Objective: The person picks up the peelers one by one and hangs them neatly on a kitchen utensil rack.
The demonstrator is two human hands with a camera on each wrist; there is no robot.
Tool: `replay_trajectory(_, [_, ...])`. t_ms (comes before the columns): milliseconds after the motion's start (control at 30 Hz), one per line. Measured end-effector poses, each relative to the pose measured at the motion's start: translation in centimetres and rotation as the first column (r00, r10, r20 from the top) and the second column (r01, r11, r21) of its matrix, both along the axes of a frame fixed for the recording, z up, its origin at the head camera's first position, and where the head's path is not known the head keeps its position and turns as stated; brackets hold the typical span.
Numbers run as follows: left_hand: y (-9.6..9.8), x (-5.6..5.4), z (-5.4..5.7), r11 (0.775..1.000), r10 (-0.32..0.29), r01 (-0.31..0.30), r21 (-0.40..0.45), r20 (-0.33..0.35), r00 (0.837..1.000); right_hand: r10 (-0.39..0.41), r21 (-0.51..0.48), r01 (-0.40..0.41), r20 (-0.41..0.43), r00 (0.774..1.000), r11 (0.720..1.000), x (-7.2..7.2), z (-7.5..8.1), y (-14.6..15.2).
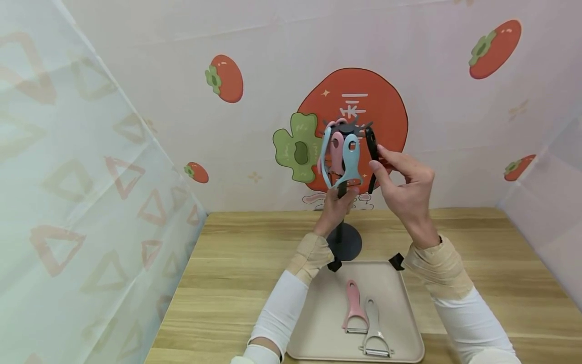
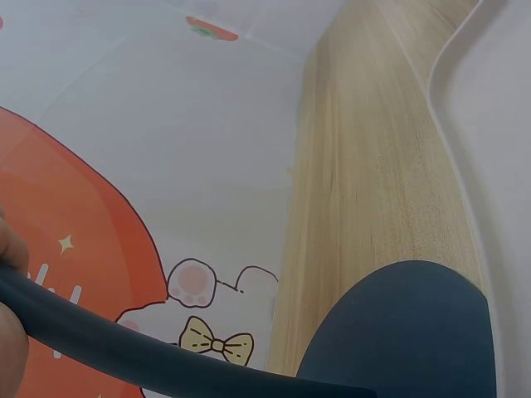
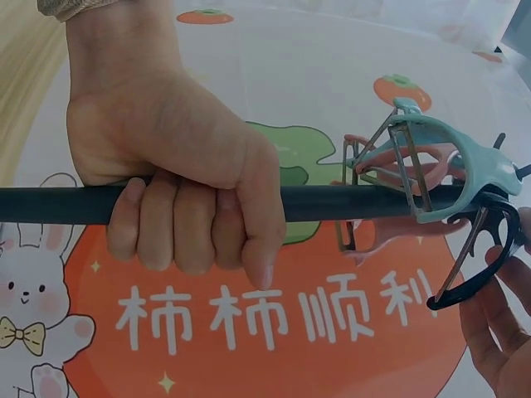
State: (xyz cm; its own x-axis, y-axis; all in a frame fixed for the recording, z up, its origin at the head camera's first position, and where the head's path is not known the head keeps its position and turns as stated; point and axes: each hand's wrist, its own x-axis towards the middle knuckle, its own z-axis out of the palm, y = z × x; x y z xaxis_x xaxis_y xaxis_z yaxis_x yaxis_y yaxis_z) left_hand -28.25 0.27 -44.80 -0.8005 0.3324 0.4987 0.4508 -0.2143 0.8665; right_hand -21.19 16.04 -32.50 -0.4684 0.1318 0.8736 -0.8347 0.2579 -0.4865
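A dark rotating-style rack with curved hooks at its top stands upright on a round base. My left hand grips its pole, fingers wrapped fully round. Light blue peelers and pink peelers hang from the hooks. To the right of them, my right hand pinches a black peeler between thumb and fingers, its handle end up beside a hook. Whether the hook passes through the handle's hole, I cannot tell.
A beige tray lies on the wooden table in front of the rack. On it are a pink peeler and a pale grey peeler. A wall printed with persimmons rises behind the rack.
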Motion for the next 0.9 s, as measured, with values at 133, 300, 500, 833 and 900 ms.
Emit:
replay_trajectory(133, [0.05,0.04,-0.06,1.0,-0.004,0.004,0.0,-0.008,1.0,0.001,-0.002,-0.001,0.008,1.0,1.0,-0.02,-0.06,-0.19])
replay_trajectory(300, [0.02,0.01,-0.11,1.0,-0.013,0.013,0.011,-0.028,1.0,-0.001,0.0,0.001,0.009,1.0,1.0,-0.11,-0.03,-0.44])
replay_trajectory(500, [0.05,-0.04,-0.02,1.0,-0.006,0.006,-0.002,-0.006,1.0,-0.015,0.011,0.015,0.013,1.0,1.0,-0.27,-0.03,-0.54])
replay_trajectory(833, [0.05,0.06,-0.01,1.0,-0.001,0.001,-0.001,-0.011,1.0,-0.003,0.006,0.003,0.01,1.0,1.0,-0.47,-0.2,-0.96])
replay_trajectory(900, [0.04,0.11,0.01,1.0,-0.003,0.003,-0.002,-0.007,1.0,-0.002,0.005,0.002,0.011,1.0,1.0,-0.48,-0.23,-1.0])
